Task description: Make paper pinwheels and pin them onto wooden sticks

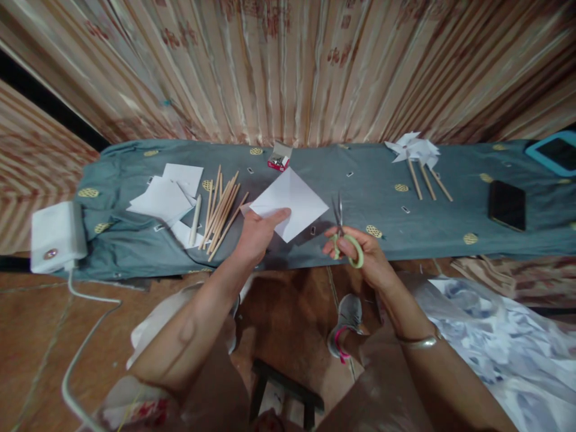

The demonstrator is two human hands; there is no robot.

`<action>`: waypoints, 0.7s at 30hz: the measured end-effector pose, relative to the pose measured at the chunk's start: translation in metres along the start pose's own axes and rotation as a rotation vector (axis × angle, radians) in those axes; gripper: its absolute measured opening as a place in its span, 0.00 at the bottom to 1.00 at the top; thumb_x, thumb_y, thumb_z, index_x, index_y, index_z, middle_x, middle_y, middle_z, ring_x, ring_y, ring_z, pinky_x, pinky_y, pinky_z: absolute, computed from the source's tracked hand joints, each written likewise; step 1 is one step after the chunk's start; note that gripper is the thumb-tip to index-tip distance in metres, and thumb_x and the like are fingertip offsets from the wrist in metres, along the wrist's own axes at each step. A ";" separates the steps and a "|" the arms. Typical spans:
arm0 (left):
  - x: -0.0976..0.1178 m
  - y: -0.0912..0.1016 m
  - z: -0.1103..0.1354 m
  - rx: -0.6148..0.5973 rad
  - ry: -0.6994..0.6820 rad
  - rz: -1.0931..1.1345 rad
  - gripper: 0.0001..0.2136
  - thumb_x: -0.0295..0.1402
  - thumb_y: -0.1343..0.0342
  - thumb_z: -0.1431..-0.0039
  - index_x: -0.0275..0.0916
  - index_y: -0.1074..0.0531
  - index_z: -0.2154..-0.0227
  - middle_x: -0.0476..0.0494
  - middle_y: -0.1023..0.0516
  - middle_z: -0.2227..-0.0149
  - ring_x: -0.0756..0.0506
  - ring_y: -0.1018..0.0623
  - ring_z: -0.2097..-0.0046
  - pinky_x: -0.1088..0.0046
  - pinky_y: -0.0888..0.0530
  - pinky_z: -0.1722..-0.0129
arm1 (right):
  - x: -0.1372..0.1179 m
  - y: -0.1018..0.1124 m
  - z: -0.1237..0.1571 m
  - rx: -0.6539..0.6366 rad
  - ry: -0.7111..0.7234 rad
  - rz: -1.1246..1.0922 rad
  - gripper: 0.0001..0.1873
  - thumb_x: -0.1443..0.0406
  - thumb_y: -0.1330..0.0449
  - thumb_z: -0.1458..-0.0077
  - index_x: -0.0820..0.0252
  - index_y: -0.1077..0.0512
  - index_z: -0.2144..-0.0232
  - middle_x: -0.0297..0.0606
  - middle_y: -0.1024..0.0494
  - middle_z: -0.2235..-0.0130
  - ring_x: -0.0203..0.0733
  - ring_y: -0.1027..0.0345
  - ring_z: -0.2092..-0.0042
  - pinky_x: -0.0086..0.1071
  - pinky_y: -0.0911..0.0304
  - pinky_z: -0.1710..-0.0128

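I see one white paper square (299, 204) over the table, one corner turned to the curtain; I take it as the clock's centre. At 8, the person's left hand (261, 231) pinches it, thumb on top. At 4, the right hand (360, 246) grips one pair of scissors (339, 223), blades slightly parted. At 12 stands one red box (276, 165). At 9 lie many wooden sticks (220, 210), too overlapped for exact count, and one white rod (195, 219). Toward 2 are three paper pinwheels (411, 147); at 3, one phone (507, 205).
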State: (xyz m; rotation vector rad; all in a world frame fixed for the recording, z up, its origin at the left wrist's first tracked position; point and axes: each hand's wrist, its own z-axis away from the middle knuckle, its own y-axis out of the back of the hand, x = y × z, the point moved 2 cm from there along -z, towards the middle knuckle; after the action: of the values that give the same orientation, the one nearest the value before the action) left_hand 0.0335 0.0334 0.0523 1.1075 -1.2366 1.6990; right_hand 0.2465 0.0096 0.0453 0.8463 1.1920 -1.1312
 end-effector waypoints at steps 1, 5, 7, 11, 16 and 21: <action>-0.004 -0.002 0.002 -0.033 0.021 -0.027 0.13 0.33 0.32 0.62 0.37 0.21 0.69 0.44 0.16 0.65 0.40 0.20 0.61 0.66 0.24 0.58 | 0.000 0.005 -0.003 0.076 0.024 -0.031 0.24 0.46 0.30 0.57 0.57 0.23 0.64 0.34 0.21 0.72 0.34 0.32 0.73 0.29 0.37 0.70; -0.018 -0.010 0.012 -0.204 0.145 -0.143 0.12 0.31 0.31 0.64 0.37 0.20 0.72 0.45 0.17 0.68 0.42 0.20 0.66 0.67 0.24 0.63 | 0.001 0.015 -0.013 0.252 0.080 -0.142 0.23 0.52 0.26 0.63 0.54 0.23 0.64 0.30 0.23 0.73 0.33 0.34 0.73 0.28 0.39 0.71; -0.023 -0.015 0.017 -0.309 0.202 -0.183 0.12 0.31 0.31 0.64 0.35 0.20 0.71 0.46 0.18 0.70 0.44 0.21 0.68 0.68 0.25 0.63 | 0.000 0.014 -0.016 0.264 0.090 -0.162 0.23 0.54 0.24 0.66 0.54 0.23 0.66 0.28 0.25 0.72 0.32 0.35 0.72 0.28 0.40 0.71; -0.029 -0.019 0.024 -0.425 0.255 -0.229 0.10 0.31 0.33 0.64 0.34 0.21 0.74 0.48 0.20 0.74 0.47 0.24 0.71 0.71 0.27 0.66 | -0.004 0.007 -0.019 0.267 0.072 -0.146 0.22 0.58 0.23 0.71 0.55 0.24 0.70 0.25 0.28 0.75 0.31 0.39 0.75 0.27 0.43 0.74; -0.030 -0.020 0.022 -0.400 0.289 -0.323 0.10 0.35 0.34 0.65 0.35 0.22 0.79 0.50 0.24 0.78 0.50 0.29 0.75 0.74 0.32 0.71 | -0.011 0.008 -0.022 0.333 0.107 -0.119 0.23 0.60 0.24 0.73 0.55 0.26 0.71 0.24 0.32 0.78 0.30 0.42 0.76 0.27 0.45 0.77; -0.028 -0.020 0.016 -0.448 0.181 -0.389 0.11 0.39 0.36 0.63 0.36 0.24 0.82 0.50 0.26 0.76 0.51 0.32 0.73 0.74 0.36 0.70 | -0.013 0.018 -0.025 0.433 0.150 -0.113 0.23 0.60 0.25 0.73 0.54 0.27 0.71 0.24 0.32 0.76 0.30 0.42 0.76 0.26 0.45 0.76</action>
State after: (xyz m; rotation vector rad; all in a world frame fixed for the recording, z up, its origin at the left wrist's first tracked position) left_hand 0.0649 0.0212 0.0345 0.8338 -1.1261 1.1319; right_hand 0.2572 0.0402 0.0517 1.2208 1.1441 -1.4684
